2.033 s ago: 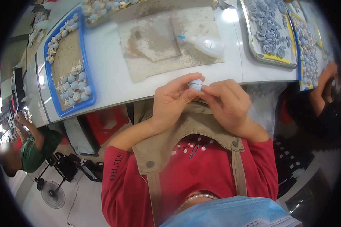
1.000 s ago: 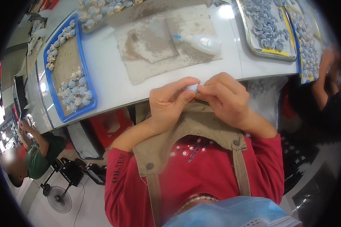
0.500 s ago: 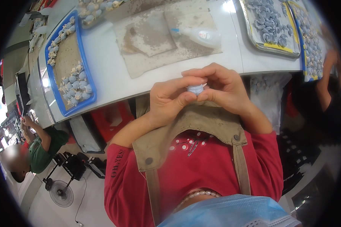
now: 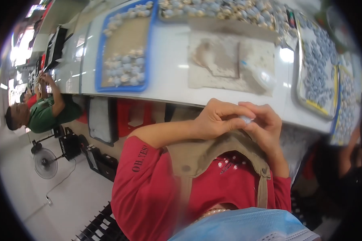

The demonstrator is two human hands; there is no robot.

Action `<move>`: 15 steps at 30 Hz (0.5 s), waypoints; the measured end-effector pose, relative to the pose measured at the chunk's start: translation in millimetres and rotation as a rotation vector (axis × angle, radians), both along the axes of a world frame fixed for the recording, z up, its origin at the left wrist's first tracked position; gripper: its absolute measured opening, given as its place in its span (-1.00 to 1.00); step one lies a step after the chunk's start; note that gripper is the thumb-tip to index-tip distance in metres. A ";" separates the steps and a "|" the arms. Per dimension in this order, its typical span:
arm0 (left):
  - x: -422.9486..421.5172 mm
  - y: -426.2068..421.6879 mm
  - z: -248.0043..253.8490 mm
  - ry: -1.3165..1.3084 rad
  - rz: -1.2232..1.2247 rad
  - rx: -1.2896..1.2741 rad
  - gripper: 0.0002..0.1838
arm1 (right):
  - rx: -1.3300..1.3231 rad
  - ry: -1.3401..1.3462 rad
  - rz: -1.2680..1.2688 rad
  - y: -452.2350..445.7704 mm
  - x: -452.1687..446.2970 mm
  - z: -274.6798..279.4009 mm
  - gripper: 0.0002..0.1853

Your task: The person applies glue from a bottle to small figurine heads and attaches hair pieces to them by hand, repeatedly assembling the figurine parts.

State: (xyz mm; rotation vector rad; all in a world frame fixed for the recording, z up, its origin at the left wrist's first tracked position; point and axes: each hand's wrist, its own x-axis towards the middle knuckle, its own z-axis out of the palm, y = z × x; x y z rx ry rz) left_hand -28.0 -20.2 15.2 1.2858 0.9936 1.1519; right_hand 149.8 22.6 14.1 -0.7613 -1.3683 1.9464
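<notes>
Between the fingertips of both hands is a small pale blue piece (image 4: 246, 119), mostly covered by the fingers. My left hand (image 4: 219, 119) grips it from the left with thumb and forefinger. From the right, my right hand (image 4: 265, 125) closes its thumb and fingers on the same piece. Both hands are in front of my chest, just off the near edge of the white table (image 4: 169, 80). Beyond them a stained cloth (image 4: 213, 78) lies flat, with a clear bottle (image 4: 261, 77) with a blue tip on its right part.
A blue tray (image 4: 146, 60) at the left holds small blue and cream pieces. More such pieces fill a tray along the back. A metal tray (image 4: 299, 94) of blue-grey parts stands at the right. One person (image 4: 48, 112) is at the far left, another at the right edge.
The camera view has swung, so the table, trays and hands appear shifted to the right. Both hands still hold the small piece, now more covered by the fingers.
</notes>
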 end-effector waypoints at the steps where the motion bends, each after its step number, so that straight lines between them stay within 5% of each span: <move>1: -15.4 4.0 5.2 0.180 -0.028 0.075 -0.79 | 0.016 0.010 0.012 5.5 -8.1 2.3 -0.55; 3: -54.9 16.9 12.5 0.418 0.152 0.326 -0.75 | 0.453 -0.240 -0.009 15.2 -20.7 7.8 -0.54; 5: -124.0 38.8 26.1 0.835 0.525 0.373 -0.75 | 0.373 -0.172 -0.184 18.7 -24.5 11.1 -0.56; 8: -228.8 59.6 10.1 0.985 0.798 0.104 -0.72 | 0.295 -0.176 -0.266 22.7 -20.4 10.6 -0.65; 11: -267.3 59.8 9.4 1.272 0.503 -0.110 -0.71 | 0.485 -0.388 -0.356 24.0 -20.8 12.5 -0.81; 15: -286.4 92.8 -13.0 1.482 0.573 0.151 -0.72 | 0.692 -0.669 -0.556 52.4 -20.3 -0.4 -0.90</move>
